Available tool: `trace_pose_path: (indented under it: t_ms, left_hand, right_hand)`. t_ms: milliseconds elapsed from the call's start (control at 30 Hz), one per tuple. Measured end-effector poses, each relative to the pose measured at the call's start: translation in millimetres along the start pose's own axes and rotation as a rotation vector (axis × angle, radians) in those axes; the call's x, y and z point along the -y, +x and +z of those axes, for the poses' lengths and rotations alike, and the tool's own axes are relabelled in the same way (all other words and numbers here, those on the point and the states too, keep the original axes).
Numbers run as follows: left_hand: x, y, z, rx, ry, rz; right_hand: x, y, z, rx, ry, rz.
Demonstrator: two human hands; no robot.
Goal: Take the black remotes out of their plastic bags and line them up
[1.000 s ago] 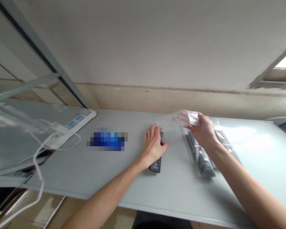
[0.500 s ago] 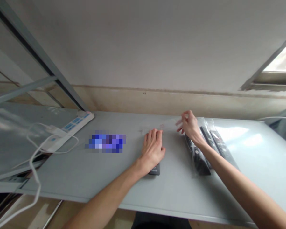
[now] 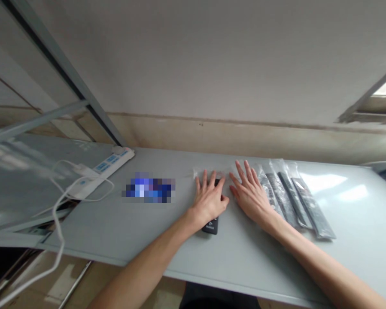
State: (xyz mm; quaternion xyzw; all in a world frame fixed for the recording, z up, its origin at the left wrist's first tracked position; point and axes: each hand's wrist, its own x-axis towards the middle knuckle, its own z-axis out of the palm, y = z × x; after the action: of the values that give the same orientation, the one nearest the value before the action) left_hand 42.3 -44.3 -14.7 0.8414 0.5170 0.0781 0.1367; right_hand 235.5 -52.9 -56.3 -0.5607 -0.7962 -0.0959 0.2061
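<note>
My left hand (image 3: 208, 199) lies palm down over a black remote control (image 3: 210, 226), its fingers spread and the thumb bent at the remote's right side. Only the remote's near end and a bit of its far end show. Thin clear plastic (image 3: 197, 172) lies by the left fingertips; its full shape is hard to make out. Just to the right, my right hand (image 3: 250, 193) rests flat with its fingers apart. Beside that hand lie several dark remote controls in clear plastic bags (image 3: 304, 199), side by side and slanting; the hand and forearm partly cover the leftmost ones.
A white power strip (image 3: 104, 174) with plugged-in white cables (image 3: 59, 231) lies at the left. Between it and my left hand is a blurred-out blue rectangle (image 3: 149, 189). A wall (image 3: 212, 141) borders the grey table (image 3: 186, 257) behind, and a metal frame (image 3: 89, 103) rises at left.
My right hand has come down from a pinch on the clear plastic to lie flat with fingers spread. My left fingers have spread over the remote. The view has shifted slightly.
</note>
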Motion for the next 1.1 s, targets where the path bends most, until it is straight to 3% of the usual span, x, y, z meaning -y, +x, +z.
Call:
trace_pose_path:
  t_ms: [167,333,533,733,1100]
  left_hand:
    - [5.2,1.1,-3.1,0.032,-0.011,0.025]
    - [13.6,2.8,-9.6,0.106,0.010,0.087]
    - [11.3,1.6,-8.6,0.080,0.043,0.021]
    - [9.8,0.7,-8.8,0.077,0.050,-0.021]
    - [28.7,10.3,-9.1,0.067,0.028,0.004]
  right_hand:
    - [-8.1,0.9,3.1,0.014,-0.039,-0.021]
    - [-1.9,0.3,5.2,0.132,-0.079,0.104]
    - [8.3,2.4,-5.0,0.233,-0.152,0.172]
    - [7.2,1.8,-7.6,0.245,-0.194,0.207]
    - [4.8,-2.6,-3.3,0.186,-0.272,0.212]
